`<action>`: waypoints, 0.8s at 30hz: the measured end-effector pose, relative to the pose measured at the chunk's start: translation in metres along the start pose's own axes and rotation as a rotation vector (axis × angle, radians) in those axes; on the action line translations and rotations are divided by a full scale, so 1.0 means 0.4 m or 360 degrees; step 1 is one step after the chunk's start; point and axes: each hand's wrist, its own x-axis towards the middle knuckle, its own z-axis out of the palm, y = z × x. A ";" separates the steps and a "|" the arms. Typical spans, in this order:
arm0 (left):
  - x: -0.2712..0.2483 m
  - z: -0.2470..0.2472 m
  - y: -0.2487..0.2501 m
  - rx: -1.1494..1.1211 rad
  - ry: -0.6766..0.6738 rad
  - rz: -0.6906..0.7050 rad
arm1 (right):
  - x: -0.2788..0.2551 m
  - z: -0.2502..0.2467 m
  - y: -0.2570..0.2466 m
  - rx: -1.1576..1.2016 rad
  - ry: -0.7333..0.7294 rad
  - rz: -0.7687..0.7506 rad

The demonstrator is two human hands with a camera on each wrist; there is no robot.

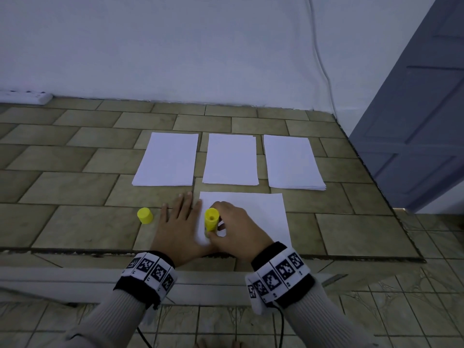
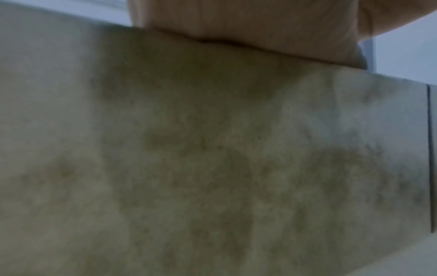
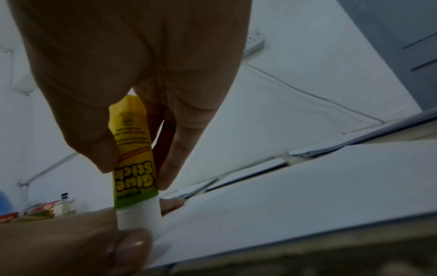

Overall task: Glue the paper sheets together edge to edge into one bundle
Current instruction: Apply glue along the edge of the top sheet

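Note:
A single white sheet point(image 1: 253, 212) lies on the tiled counter near its front edge. My right hand point(image 1: 233, 227) grips a yellow glue stick point(image 1: 211, 222) upside down, its white tip pressed on the sheet's left edge; the right wrist view shows that glue stick point(image 3: 132, 158) pinched between thumb and fingers. My left hand point(image 1: 178, 222) lies flat with straight fingers, pressing the counter and the sheet's left edge. The yellow cap point(image 1: 145, 215) stands left of it. Three white paper stacks lie behind: left point(image 1: 167, 159), middle point(image 1: 230, 159), right point(image 1: 292, 163).
The counter's front edge point(image 1: 75, 251) runs just below my wrists, its right edge point(image 1: 376, 182) by a blue-grey door point(image 1: 421, 109). A white power strip point(image 1: 25, 96) lies at the back left against the wall. The left wrist view shows only blurred tile point(image 2: 212, 149).

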 end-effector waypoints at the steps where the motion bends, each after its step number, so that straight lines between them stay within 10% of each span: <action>1: -0.001 -0.003 0.003 0.0008 -0.0006 0.0000 | -0.006 -0.012 0.011 0.0011 0.0008 0.0030; 24: -0.005 -0.025 0.012 0.0071 -0.0120 -0.0098 | -0.162 -0.180 0.168 0.0096 0.0474 0.0140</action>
